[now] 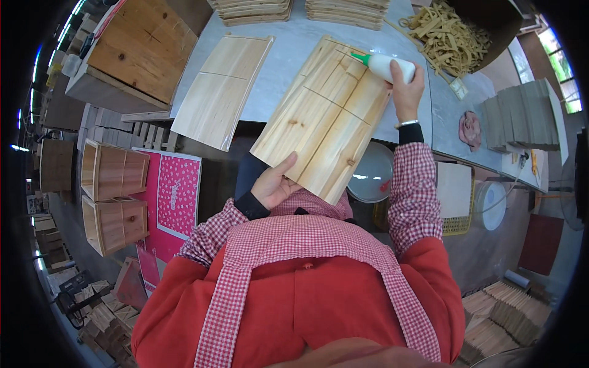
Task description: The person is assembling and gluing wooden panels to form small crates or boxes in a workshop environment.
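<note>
A grooved wooden panel (pixel 294 126) lies slantwise, its far part over the worktable and its near end jutting out above my lap. My left hand (pixel 276 184) grips the panel's near left edge, thumb on top and fingers underneath. In my right hand (pixel 407 92) is a white glue bottle (pixel 391 67) with a green nozzle. The bottle is tipped sideways, its tip pointing left at the far end of the panel, close to a groove there. A second grooved panel (pixel 224 86) rests on the table to the left, partly over the near edge.
Stacks of wooden boards (pixel 346 12) stand at the table's back. A box of thin wood strips (pixel 451 37) sits far right, beyond a pink cloth (pixel 470 130) and stacked grey boards (pixel 521 116). Wooden boxes (pixel 116 168) stand left; a round lidded bucket (pixel 371 175) is below the table edge.
</note>
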A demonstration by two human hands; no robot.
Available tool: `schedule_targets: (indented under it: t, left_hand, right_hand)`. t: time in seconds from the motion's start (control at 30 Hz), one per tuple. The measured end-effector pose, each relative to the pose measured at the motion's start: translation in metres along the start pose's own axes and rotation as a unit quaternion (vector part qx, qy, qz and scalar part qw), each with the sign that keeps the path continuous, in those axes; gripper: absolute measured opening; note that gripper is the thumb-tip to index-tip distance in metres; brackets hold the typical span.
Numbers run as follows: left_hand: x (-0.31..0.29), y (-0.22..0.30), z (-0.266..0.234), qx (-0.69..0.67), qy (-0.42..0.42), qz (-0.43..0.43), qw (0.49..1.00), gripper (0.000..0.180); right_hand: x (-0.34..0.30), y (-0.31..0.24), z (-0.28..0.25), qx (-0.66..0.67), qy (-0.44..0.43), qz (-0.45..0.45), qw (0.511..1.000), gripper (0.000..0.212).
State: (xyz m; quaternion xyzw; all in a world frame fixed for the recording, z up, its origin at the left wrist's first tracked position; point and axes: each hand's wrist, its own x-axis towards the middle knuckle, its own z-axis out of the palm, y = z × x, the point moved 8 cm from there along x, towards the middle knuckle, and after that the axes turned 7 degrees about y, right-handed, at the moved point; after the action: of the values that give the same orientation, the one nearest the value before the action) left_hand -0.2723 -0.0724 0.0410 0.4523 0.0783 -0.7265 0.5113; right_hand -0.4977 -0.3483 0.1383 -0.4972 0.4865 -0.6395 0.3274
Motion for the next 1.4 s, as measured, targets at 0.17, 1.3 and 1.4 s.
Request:
schedule_targets:
  t: [0.17,1.3,1.4]
  left_hand:
    - [0.0,0.0,-0.001,0.001,-0.001,-0.004,1.0,0.05]
    - [0.0,0.001,0.006,0.011,-0.019,-0.004,1.0,0.051]
    - [-0.002,0.001,0.009,0.011,-0.02,-0.005,1.0,0.05]
  right_hand:
    - [0.021,0.012,0.03,-0.12,-0.023,-0.091,0.988,0.052]
    - [-0.089,-0.039,0.035,-0.107,-0.067,-0.104,0.986,0.04]
    - [-0.089,-0.051,0.037,-0.135,-0.073,-0.155,0.976,0.039]
